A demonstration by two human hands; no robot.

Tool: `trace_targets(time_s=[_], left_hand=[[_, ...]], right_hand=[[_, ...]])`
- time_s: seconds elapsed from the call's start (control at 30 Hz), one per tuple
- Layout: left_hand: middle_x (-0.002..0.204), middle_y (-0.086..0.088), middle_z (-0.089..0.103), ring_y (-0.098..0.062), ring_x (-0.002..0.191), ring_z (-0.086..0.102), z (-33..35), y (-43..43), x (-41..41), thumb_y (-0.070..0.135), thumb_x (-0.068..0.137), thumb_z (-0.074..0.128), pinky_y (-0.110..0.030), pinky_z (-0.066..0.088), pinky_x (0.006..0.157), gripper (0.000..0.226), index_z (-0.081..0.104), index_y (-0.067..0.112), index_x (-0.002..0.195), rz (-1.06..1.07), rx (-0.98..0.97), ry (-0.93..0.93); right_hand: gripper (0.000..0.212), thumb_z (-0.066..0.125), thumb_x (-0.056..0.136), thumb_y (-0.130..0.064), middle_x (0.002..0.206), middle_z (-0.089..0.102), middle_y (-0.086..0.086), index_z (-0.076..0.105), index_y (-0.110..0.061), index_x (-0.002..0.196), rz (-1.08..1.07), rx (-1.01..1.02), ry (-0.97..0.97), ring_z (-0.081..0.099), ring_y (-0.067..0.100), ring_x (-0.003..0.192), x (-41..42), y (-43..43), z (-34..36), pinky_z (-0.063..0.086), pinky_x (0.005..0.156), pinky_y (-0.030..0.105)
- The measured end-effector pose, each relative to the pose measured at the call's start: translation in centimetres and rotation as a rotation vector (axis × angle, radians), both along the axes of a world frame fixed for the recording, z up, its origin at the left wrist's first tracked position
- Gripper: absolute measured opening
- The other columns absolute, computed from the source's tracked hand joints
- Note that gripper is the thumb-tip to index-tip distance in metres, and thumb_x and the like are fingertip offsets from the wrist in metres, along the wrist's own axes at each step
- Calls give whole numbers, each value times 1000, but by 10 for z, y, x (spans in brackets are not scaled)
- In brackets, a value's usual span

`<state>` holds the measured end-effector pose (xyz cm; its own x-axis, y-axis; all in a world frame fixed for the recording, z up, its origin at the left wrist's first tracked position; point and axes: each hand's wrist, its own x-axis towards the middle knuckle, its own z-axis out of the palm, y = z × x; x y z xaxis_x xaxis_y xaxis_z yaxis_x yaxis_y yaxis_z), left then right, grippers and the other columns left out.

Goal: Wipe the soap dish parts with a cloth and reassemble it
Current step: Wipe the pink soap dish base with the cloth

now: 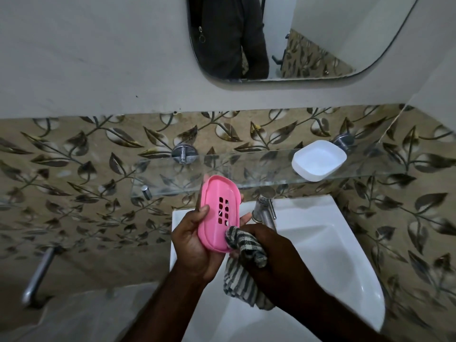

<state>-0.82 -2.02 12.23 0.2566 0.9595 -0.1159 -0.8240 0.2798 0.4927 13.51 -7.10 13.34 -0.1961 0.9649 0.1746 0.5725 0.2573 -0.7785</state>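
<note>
While left hand (195,243) grips pink tray (218,213) | right hand (274,257) clutches cloth (246,245) against its near end | risk: firm wiping may pry tray into sink (333,255) beneath hands.

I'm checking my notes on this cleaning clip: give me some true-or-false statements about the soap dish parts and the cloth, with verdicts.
The left hand holds the pink oval slotted plastic tray. True.
The right hand grips a blue sponge. False: it grips a grey-and-white striped cloth.
The white square plastic base dish sits on the clear glass shelf. True.
The cloth lies in the white ceramic sink. False: it is held against the pink tray's lower edge.
The pink tray sits inside the white base. False: they are apart.
</note>
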Motion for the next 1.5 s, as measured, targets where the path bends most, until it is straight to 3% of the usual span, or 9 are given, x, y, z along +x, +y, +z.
trace_targets(time_s=[0.13, 0.27, 0.47, 0.63, 0.8, 0.97, 1.1, 1.3, 1.5], left_hand=[[112, -29, 66, -48, 99, 65, 1, -11, 8, 34, 40, 86, -61, 46, 97, 105, 51, -6, 130, 64, -28, 43], [124, -33, 59, -55, 112, 56, 0, -17, 9, 35, 40, 85, -63, 39, 104, 111, 47, 1, 138, 64, -20, 56], [145, -29, 43, -55, 132, 39, 9, -16, 6, 27, 46, 79, -63, 38, 106, 105, 44, 17, 144, -17, 30, 35], [104, -20, 68, -32, 88, 68, 13, -21, 3, 24, 35, 82, -37, 59, 76, 114, 45, 6, 141, -9, -52, 85], [111, -21, 61, -33, 90, 62, 19, -19, -1, 27, 32, 82, -37, 57, 74, 112, 50, 5, 137, 17, -27, 93], [127, -27, 53, -46, 115, 49, 21, -16, -2, 24, 29, 81, -49, 47, 93, 115, 50, 4, 138, 61, -64, 102], [103, -22, 62, -35, 87, 63, 17, -22, -1, 24, 30, 82, -38, 57, 75, 116, 47, -1, 138, 7, -80, 79], [109, -21, 61, -33, 90, 62, 21, -20, 0, 25, 31, 82, -38, 56, 75, 106, 55, 4, 132, -14, -49, 88], [101, -21, 64, -31, 82, 64, 24, -21, 4, 24, 28, 82, -35, 58, 68, 116, 48, 2, 137, -36, -71, 100]], right_hand=[[23, 66, 82, -40, 96, 68, -14, 63, -31, 103, -38, -19, 103, 63, 0, 91, -1, -8, 2, 50, 78, 24], [22, 67, 83, -38, 97, 67, -15, 63, -34, 104, -31, -25, 131, 63, 0, 93, -3, -16, 2, 50, 80, 26], [30, 54, 83, -30, 100, 65, -9, 63, -35, 112, 77, 49, -93, 66, 13, 92, 7, -17, 13, 53, 77, 34], [40, 51, 75, -28, 102, 67, 3, 68, -24, 112, -98, 129, -262, 66, 29, 94, 15, 21, 29, 53, 77, 42], [36, 45, 78, -31, 94, 68, 3, 70, -21, 102, -136, 169, -155, 64, 22, 89, 5, 25, 35, 51, 76, 36], [16, 58, 81, -16, 84, 67, -2, 68, -25, 91, 44, 106, -129, 62, 14, 80, -2, -7, 21, 51, 72, 34], [23, 58, 79, -18, 93, 70, 7, 70, -17, 99, -30, 131, -158, 65, 29, 89, 8, 20, 30, 52, 76, 41], [33, 45, 82, -36, 91, 69, 5, 67, -19, 97, -159, 184, -124, 64, 26, 86, 8, 25, 33, 51, 74, 39], [19, 54, 78, -27, 86, 70, 1, 68, -20, 89, -147, 117, -148, 65, 25, 84, 12, 24, 34, 51, 72, 38]])
